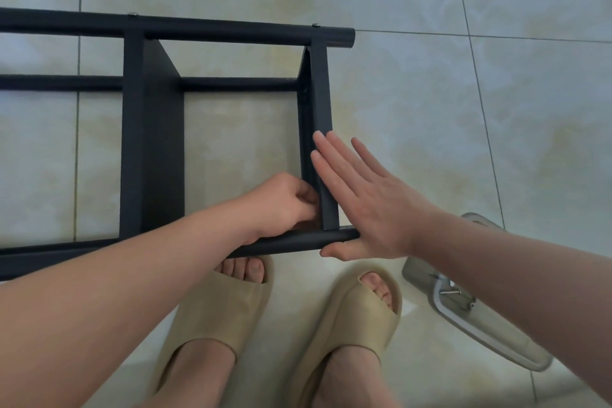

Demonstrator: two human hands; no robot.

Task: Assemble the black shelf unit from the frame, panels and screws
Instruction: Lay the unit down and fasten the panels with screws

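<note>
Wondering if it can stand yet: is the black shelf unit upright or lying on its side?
On its side: the shelf unit has tubes running level over the floor and panels standing on edge.

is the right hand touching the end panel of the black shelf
Touching. The head view shows the right hand flat, its straight fingers laid on the outer edge of the end panel, no gap showing between them.

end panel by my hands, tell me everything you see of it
The end panel is a flat matte black board, standing on edge, spanning far tube to near tube at their ends. A screw head sits on the far tube above it. The right hand lies flat against its outer side; the left hand curls at its inner face.
</note>
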